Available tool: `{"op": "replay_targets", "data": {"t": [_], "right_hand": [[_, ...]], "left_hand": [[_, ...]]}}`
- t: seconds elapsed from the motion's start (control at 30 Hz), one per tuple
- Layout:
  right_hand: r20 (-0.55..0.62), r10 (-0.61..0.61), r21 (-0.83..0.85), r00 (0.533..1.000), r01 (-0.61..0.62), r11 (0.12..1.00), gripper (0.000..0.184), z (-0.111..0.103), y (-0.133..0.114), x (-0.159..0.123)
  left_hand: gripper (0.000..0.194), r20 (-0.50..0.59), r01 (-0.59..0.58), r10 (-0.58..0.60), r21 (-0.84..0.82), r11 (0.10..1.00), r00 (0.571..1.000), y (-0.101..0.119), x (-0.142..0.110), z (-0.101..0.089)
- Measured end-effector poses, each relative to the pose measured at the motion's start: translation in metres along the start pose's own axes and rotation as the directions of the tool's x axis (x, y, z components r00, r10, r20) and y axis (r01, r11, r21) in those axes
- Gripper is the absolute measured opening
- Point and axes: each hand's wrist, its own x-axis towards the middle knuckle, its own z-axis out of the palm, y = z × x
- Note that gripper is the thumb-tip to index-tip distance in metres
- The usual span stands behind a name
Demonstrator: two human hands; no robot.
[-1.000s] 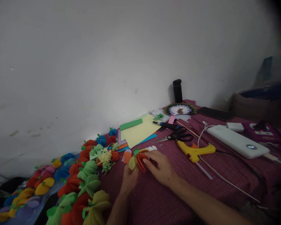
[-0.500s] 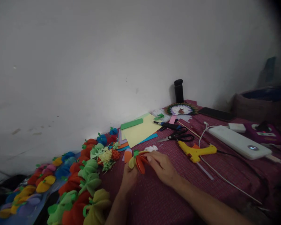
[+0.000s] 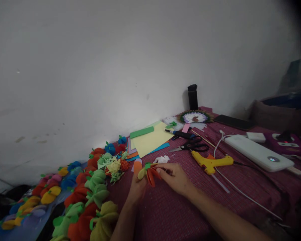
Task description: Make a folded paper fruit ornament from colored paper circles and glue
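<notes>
Petalled piece [image 3: 150, 174], orange and yellow with a green tip, is held up over the worktop [image 3: 165, 214], front middle of my view. My left hand [image 3: 137, 189] grips its lower left side, fingertips partly hidden behind it. My right hand [image 3: 177, 179] pinches its right edge between thumb and fingers. White scrap [image 3: 162, 159] just beyond the right hand. Left: rows of stuffed pumpkin shapes [image 3: 97, 194], red, green, blue, yellow; frilly paper bits [image 3: 114, 165] beside them. Behind: paper sheets [image 3: 153, 139] overlapping, green strip [image 3: 141, 132] across the top one. Right: black-handled scissors [image 3: 190, 146], yellow glue gun [image 3: 212, 163] lying on its side, white power bank [image 3: 261, 154] with cable. Back: black bottle [image 3: 193, 97] upright near the wall [image 3: 140, 67], round petalled decoration [image 3: 195, 117] in front, dark flat slab [image 3: 233, 122] to its right.
</notes>
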Motion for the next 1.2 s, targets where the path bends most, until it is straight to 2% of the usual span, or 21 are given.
{"op": "replay_targets", "data": {"t": [0.13, 0.2, 0.33, 0.53, 0.7, 0.83, 0.9, 0.97, 1.03, 1.1, 1.17, 1.2], "right_hand": [[0.057, 0.011, 0.049, 0.998, -0.014, 0.999, 0.026, -0.003, -0.001, 0.001], [0.065, 0.008, 0.011, 0.998, -0.009, 1.000, 0.027, -0.004, -0.002, 0.001], [0.032, -0.043, -0.085, 0.999, 0.046, 0.995, 0.025, -0.006, 0.000, 0.002], [0.130, 0.005, -0.026, 0.991, -0.002, 1.000, 0.025, -0.013, 0.008, 0.006], [0.088, -0.027, -0.149, 0.996, 0.040, 0.988, 0.022, -0.016, 0.010, 0.007], [0.020, -0.148, -0.273, 0.989, 0.148, 0.951, 0.016, -0.017, 0.012, 0.007], [0.048, -0.164, -0.278, 0.985, 0.171, 0.945, 0.015, -0.017, 0.013, 0.006], [0.090, -0.125, -0.279, 0.988, 0.145, 0.949, 0.017, -0.015, 0.015, 0.006], [0.088, -0.086, -0.298, 0.992, 0.109, 0.948, 0.020, -0.014, 0.016, 0.005], [0.045, -0.075, -0.333, 0.996, 0.085, 0.939, 0.019, -0.014, 0.016, 0.005], [0.014, -0.078, -0.368, 0.997, 0.077, 0.927, 0.018, -0.014, 0.016, 0.005], [0.008, -0.085, -0.385, 0.996, 0.082, 0.919, 0.017, -0.014, 0.016, 0.005]], "left_hand": [[0.035, 0.082, 0.018, -0.018, -0.010, 1.000, 0.996, 0.005, 0.000, -0.002], [0.035, 0.099, 0.028, -0.027, -0.012, 1.000, 0.995, 0.008, 0.000, -0.002], [0.036, 0.110, 0.048, -0.046, -0.023, 0.999, 0.993, 0.012, -0.002, -0.002], [0.036, 0.107, 0.070, -0.066, -0.043, 0.997, 0.992, 0.007, 0.001, -0.002], [0.035, 0.129, 0.096, -0.089, -0.055, 0.994, 0.988, 0.005, 0.001, 0.000], [0.035, 0.138, 0.102, -0.091, -0.076, 0.992, 0.986, 0.005, 0.000, 0.002], [0.037, 0.136, 0.108, -0.096, -0.086, 0.990, 0.986, 0.004, -0.001, 0.002], [0.039, 0.139, 0.115, -0.101, -0.099, 0.988, 0.985, 0.004, -0.001, 0.001], [0.043, 0.121, 0.091, -0.078, -0.106, 0.990, 0.990, 0.005, 0.001, -0.001], [0.046, 0.046, 0.008, -0.005, -0.070, 0.998, 0.999, 0.007, 0.003, -0.004], [0.046, -0.070, -0.120, 0.124, 0.061, 0.991, 0.990, 0.009, 0.005, -0.007], [0.044, -0.124, -0.185, 0.206, 0.162, 0.969, 0.971, 0.010, 0.006, -0.009]]}}
